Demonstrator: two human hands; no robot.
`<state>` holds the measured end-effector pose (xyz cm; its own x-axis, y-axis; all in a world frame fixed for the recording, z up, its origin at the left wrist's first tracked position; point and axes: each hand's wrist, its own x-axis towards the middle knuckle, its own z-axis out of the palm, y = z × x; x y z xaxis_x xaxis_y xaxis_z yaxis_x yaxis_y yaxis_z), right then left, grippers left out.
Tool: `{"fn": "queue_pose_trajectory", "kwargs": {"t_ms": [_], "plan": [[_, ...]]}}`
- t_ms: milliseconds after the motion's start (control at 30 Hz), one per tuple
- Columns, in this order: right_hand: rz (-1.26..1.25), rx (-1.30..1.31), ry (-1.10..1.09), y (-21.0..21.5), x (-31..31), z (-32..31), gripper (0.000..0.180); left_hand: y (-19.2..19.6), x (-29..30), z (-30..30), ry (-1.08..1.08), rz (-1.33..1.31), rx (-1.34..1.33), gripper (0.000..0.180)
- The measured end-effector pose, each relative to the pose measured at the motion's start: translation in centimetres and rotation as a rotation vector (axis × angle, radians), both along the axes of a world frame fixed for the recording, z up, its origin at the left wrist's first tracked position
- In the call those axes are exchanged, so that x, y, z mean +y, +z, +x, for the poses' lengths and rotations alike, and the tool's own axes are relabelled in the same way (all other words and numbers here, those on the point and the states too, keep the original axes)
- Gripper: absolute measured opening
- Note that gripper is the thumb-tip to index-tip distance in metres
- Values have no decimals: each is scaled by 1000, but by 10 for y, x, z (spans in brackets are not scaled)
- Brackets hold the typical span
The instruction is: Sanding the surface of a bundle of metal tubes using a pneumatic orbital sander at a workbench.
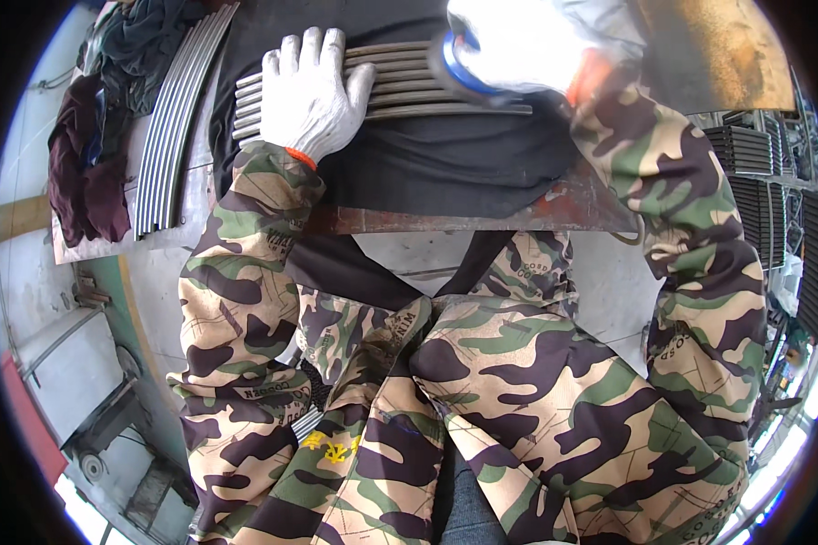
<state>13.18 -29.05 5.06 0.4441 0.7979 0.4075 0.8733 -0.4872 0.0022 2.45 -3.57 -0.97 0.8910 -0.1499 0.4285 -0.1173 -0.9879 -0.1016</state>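
Observation:
A row of several metal rods (pixel 395 80) lies side by side on a black cloth (pixel 454 173). Flat across their left part rests my left hand (pixel 309 102), in a white knit glove with an orange cuff, fingers outstretched and pressing on the rods. At their right part my right hand (pixel 532 50), also in a white glove, grips a round blue-edged tool (pixel 462 65) against the rods. Motion blur and glare hide most of that tool and the right fingers, so its exact kind does not show.
Another bundle of metal rods (pixel 180 127) lies at the left beside dark crumpled cloths (pixel 86 173). The worktable's reddish front edge (pixel 482 221) runs before me. At far right stand racks with stacked dark bars (pixel 745 150). A wheeled cart (pixel 86 391) is at lower left.

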Motion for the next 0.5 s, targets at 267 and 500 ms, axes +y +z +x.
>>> {"fn": "queue_pose_trajectory", "kwargs": {"t_ms": [267, 500], "plan": [[33, 1, 10, -2, 6, -2, 19, -1, 7, -5, -156, 7, 50, 58], [-127, 51, -1, -14, 13, -1, 24, 7, 37, -14, -207, -21, 122, 60]]}}
